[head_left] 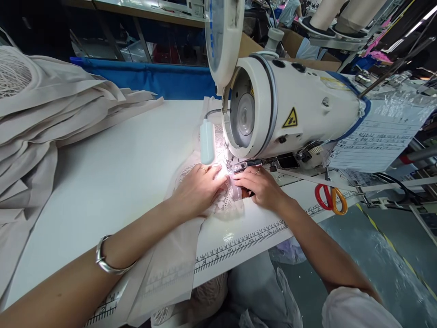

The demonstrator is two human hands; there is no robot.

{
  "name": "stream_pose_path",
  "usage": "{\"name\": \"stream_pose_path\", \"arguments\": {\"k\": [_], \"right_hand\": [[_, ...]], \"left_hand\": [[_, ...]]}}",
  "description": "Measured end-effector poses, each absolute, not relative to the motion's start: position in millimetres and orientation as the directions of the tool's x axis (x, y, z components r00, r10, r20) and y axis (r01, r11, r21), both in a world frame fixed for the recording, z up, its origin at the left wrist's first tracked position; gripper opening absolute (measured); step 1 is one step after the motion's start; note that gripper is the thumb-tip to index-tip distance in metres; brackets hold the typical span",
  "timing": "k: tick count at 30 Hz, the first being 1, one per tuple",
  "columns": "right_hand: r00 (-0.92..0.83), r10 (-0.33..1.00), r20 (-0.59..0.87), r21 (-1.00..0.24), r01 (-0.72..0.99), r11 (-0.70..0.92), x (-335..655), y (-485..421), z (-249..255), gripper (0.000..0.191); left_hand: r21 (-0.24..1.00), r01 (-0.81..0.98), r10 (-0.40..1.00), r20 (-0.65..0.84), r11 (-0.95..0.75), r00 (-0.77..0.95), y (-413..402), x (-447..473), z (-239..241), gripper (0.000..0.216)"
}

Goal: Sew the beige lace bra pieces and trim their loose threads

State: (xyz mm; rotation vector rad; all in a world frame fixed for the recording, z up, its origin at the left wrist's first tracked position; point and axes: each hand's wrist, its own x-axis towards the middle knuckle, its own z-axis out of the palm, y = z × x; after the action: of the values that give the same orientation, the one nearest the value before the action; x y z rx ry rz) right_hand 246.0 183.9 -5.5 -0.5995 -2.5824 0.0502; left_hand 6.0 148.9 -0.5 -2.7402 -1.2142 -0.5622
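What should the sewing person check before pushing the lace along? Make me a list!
1. Left hand flat on the lace: ok.
2. Right hand fingers clear of the needle: cannot tell; they sit close under the sewing machine head, and glare hides the needle.
3. Lamp lit over the work: ok.
4. Lace smooth where it feeds in: cannot tell, too bright there.
5. Scissors out of the way: ok, they lie off to the right on the table.
6. Beige fabric pile away from the lace: ok, far left.
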Motion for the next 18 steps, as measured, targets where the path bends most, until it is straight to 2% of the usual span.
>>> {"name": "stream_pose_path", "arguments": {"k": [6, 12, 18], "right_hand": [[-0.776, 0.453, 0.439, -0.114, 0.452, 0.885, 246.5, 182.8, -6.8, 0.044], [-0.786, 0.428, 0.446, -0.101, 0.431, 0.897, 246.1, 183.0, -6.4, 0.039], [-0.764, 0.436, 0.475, -0.108, 0.44, 0.891, 245.5, 184.4, -9.5, 0.034]], "left_hand": [[0.171, 0.636, 0.645, 0.386, -0.752, 0.659, 148.5, 3.7, -1.8, 0.028], [0.069, 0.698, 0.665, 0.382, -0.713, 0.641, 146.9, 5.9, -1.9, 0.026], [0.111, 0.646, 0.63, 0.393, -0.755, 0.669, 146.0, 5.0, -3.9, 0.028]]}}
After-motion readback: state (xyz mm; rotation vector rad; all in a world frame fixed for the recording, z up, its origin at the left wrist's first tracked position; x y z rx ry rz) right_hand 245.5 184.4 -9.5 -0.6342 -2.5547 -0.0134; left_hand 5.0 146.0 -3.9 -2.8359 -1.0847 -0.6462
